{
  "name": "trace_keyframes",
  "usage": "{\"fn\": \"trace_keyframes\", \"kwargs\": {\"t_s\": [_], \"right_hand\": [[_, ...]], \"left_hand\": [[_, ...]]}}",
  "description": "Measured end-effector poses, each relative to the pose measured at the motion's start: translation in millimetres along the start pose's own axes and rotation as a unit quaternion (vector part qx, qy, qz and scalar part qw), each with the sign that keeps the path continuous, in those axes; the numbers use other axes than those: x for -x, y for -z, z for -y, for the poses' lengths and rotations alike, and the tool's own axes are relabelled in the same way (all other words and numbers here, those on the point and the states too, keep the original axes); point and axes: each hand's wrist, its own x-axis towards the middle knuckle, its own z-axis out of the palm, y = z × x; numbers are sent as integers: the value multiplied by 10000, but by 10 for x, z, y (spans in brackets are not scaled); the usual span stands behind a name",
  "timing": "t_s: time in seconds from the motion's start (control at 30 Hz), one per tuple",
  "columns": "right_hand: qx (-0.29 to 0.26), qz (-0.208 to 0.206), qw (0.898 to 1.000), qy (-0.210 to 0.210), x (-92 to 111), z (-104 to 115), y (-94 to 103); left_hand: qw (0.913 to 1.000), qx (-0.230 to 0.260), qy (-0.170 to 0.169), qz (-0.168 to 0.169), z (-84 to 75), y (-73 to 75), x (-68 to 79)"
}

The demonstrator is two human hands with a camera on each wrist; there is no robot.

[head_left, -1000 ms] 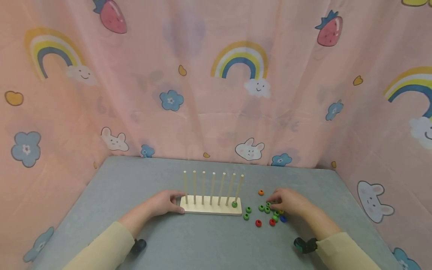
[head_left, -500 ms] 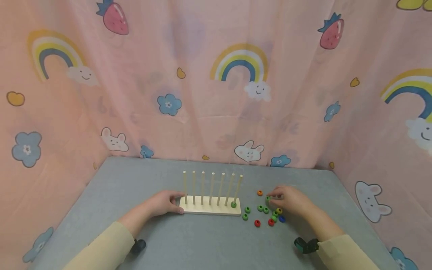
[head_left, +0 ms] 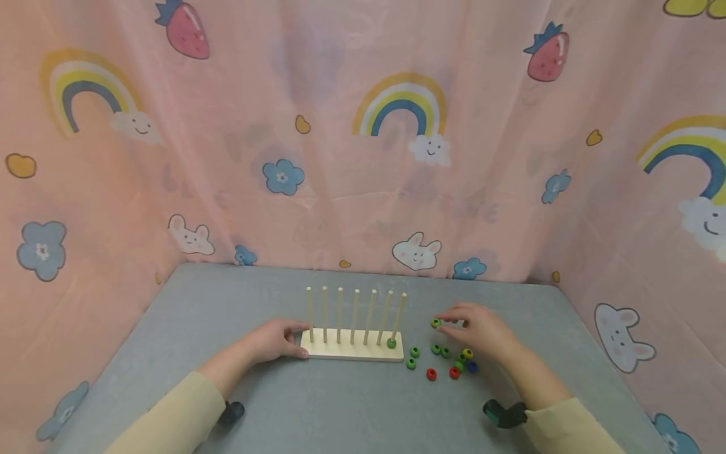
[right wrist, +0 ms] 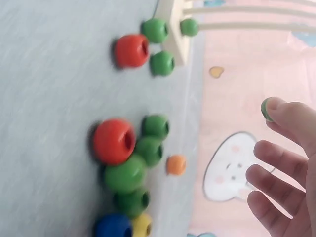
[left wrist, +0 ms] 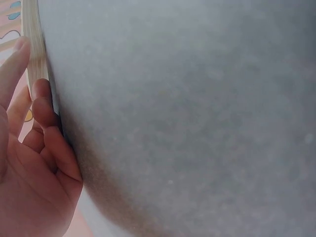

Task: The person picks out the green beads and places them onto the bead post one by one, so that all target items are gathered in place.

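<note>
My left hand (head_left: 276, 340) grips the left end of a pale wooden peg stand (head_left: 351, 353), thumb on the front and fingers behind. Several upright pegs rise from its base. One green bead (head_left: 391, 343) sits at the foot of the rightmost peg. My right hand (head_left: 479, 332) pinches another green bead (head_left: 436, 323) between thumb and index finger, raised above the table to the right of the stand. In the right wrist view that held bead (right wrist: 265, 109) is mostly covered by a fingertip, and the other fingers are spread apart.
Loose beads lie right of the stand: several green ones (head_left: 436, 349), two red ones (head_left: 432, 374), a yellow one (head_left: 467, 354) and a blue one (head_left: 472, 366). An orange bead (right wrist: 176, 165) shows in the right wrist view. A pink printed curtain (head_left: 317, 221) encloses the grey table (head_left: 317, 410).
My right hand has lifted a green bead from the pile and moved it up and left, toward the stand. My left hand keeps its grip on the stand.
</note>
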Motion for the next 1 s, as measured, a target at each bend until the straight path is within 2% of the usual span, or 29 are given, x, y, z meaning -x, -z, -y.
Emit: {"fn": "trace_keyframes", "kwargs": {"t_s": [0.23, 0.57, 0.8, 1.0], "right_hand": [[-295, -289, 9989, 221, -51, 197, 58], [-681, -1118, 9856, 1068, -187, 485, 258], [-792, -1272, 9803, 1289, -204, 659, 346], [-765, -1346, 9787, 1350, -212, 722, 355]], "left_hand": [[10000, -51, 10, 34, -14, -1, 7], [10000, 22, 7, 6, -21, -1, 9], [10000, 33, 37, -39, -21, -8, 15], [9999, 25, 113, -37, -30, -9, 16]]}}
